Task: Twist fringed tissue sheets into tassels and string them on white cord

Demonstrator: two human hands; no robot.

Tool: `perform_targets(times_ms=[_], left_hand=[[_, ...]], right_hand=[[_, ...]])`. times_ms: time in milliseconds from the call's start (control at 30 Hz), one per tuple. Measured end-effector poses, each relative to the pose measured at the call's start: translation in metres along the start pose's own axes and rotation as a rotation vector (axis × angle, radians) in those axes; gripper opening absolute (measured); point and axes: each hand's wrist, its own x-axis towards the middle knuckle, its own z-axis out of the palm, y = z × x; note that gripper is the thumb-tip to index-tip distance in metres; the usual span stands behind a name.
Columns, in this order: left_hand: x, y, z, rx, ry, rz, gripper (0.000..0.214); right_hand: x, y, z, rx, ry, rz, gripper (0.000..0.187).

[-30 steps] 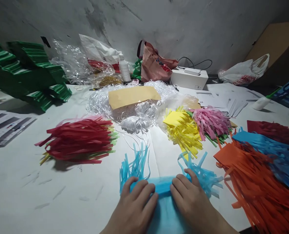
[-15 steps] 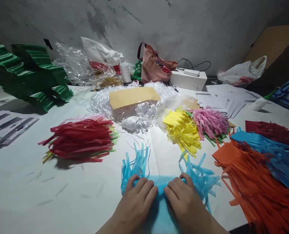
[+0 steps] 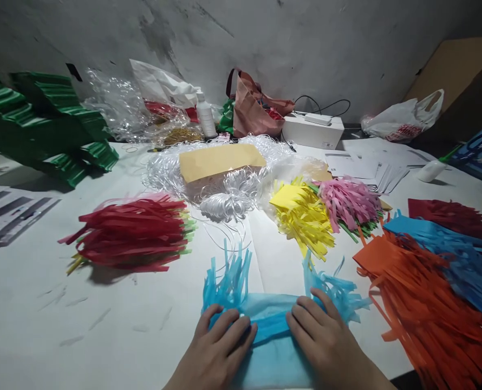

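Note:
A light blue fringed tissue paper [image 3: 271, 317] lies at the near edge of the white table [image 3: 33, 303], its cut strips sticking up at both ends. My left hand [image 3: 219, 349] presses flat on its left part, fingers stretched out and slightly spread. My right hand [image 3: 326, 338] lies flat on its right part, fingers extended toward the fringe. Both hands rest on the sheet with a strip of rolled blue paper showing between them.
A red fringed bundle [image 3: 133, 233] lies left. Yellow [image 3: 304, 216], pink [image 3: 349, 200], orange [image 3: 423, 287] and darker blue [image 3: 448, 244] fringes lie right. White string with a tan envelope [image 3: 220, 161], green corrugated paper [image 3: 41, 122], bags, a bottle and a white box [image 3: 314, 130] stand further back.
My hands have moved apart along the blue paper, showing more of the rolled middle. The fringe ends stand a little higher. The view shifted slightly.

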Motion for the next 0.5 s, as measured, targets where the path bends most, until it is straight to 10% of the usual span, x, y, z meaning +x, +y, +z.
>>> perform_targets(times_ms=[233,500], left_hand=[[0.01,0.009,-0.016,-0.2,-0.061,-0.263,0.02],[0.021,0.003,-0.014,-0.055,-0.197,-0.264,0.015]], right_hand=[[-0.002,0.0,-0.005,0.288,0.043,0.248,0.021],[0.003,-0.001,-0.006,0.322,-0.03,0.441,0.019]])
